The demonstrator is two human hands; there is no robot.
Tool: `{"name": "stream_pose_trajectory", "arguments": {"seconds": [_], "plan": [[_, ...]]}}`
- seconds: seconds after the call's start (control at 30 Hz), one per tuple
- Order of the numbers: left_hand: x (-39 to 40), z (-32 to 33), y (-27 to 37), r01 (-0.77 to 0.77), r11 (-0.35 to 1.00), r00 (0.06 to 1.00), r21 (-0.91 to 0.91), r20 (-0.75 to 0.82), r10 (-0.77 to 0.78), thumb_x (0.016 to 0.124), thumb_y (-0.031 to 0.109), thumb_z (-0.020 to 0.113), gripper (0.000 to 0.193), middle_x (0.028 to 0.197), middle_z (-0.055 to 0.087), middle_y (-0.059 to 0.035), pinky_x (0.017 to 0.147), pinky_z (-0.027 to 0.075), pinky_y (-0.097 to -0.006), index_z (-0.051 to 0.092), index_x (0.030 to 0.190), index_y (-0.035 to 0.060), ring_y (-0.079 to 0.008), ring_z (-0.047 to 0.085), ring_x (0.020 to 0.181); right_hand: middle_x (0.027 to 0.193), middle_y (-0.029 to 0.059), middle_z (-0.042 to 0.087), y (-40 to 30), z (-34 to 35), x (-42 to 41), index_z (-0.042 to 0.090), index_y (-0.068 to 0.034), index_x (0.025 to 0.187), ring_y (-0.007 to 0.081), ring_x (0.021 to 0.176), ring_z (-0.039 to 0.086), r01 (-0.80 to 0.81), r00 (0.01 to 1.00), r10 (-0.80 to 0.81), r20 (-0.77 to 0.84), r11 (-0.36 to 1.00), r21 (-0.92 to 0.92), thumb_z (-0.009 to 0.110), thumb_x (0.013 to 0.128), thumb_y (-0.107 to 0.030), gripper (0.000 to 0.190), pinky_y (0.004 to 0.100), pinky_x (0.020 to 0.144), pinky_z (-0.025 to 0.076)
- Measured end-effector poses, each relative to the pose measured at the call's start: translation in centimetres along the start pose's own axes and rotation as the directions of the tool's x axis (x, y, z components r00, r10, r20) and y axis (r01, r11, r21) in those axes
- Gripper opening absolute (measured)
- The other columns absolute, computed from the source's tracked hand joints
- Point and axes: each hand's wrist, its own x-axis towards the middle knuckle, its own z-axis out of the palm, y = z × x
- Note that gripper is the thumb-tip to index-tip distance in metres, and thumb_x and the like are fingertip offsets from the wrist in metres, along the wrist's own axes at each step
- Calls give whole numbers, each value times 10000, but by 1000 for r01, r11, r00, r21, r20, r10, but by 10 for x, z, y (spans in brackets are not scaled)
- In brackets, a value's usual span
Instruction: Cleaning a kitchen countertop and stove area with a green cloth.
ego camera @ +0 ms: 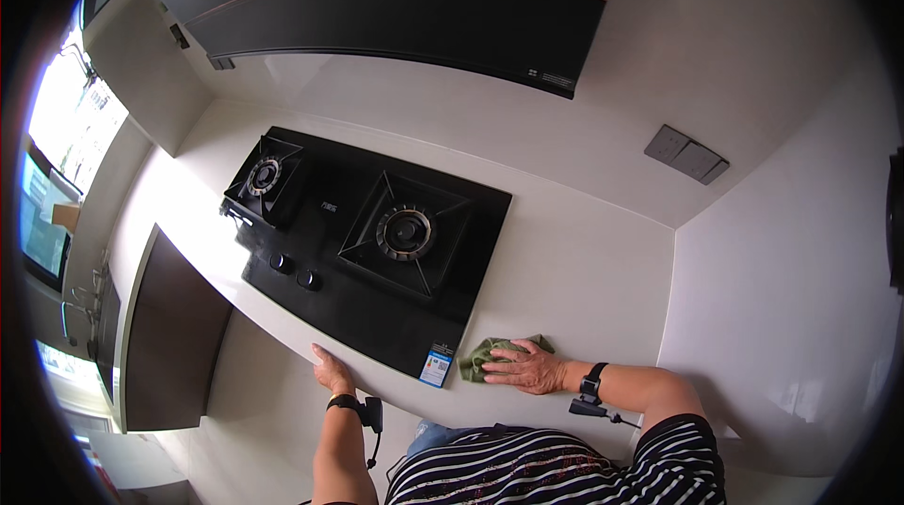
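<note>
My right hand (526, 366) presses a green cloth (480, 362) against the white countertop (572, 279), just right of the black gas cooktop (353, 300). Its fingers are spread over the cloth, which bunches up around them. My left hand (330, 369) rests at the counter's front edge, below the cooktop's front, with no object visible in it. The cooktop carries two burners with square pan supports and two knobs (308, 280). A blue and white energy label (436, 365) is stuck on its near right corner.
A black range hood (409, 18) hangs above the cooktop. A dark socket and switch plate (686, 154) is on the back wall, and a side wall (770, 307) closes the counter at right. At left are a dark cabinet panel (173, 335) and a bright window (70, 117).
</note>
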Motion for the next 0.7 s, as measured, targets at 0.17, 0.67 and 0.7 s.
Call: {"name": "stream_pose_trajectory", "arguments": {"seconds": [0.17,0.67,0.7], "plan": [[14,-7,-20,-5,998,999,55,-51,7,887,662,453,843,1076,639,-309,931,458,-460,602,1102,-139,-429,608,1046,1440,9,432,112,-24,13,541,-277,1293,266,1353,352,-221,974,213,-76,968,-120,558,800,-136,513,505,1049,318],[1,0,2,30,987,999,158,-29,-26,882,681,421,895,1082,599,-373,969,436,-471,575,1085,-177,-488,567,1073,1513,107,306,185,-10,123,498,-63,1350,397,1379,263,-719,687,651,-324,674,-170,524,903,-245,483,544,1064,333],[1,-2,1,21,991,999,133,-43,-15,880,685,421,897,1081,600,-372,964,439,-472,575,1084,-175,-487,568,1073,1473,125,346,161,-6,120,502,-34,1333,406,1347,297,-660,738,591,-325,732,-167,553,878,-228,498,552,1037,353]]}}
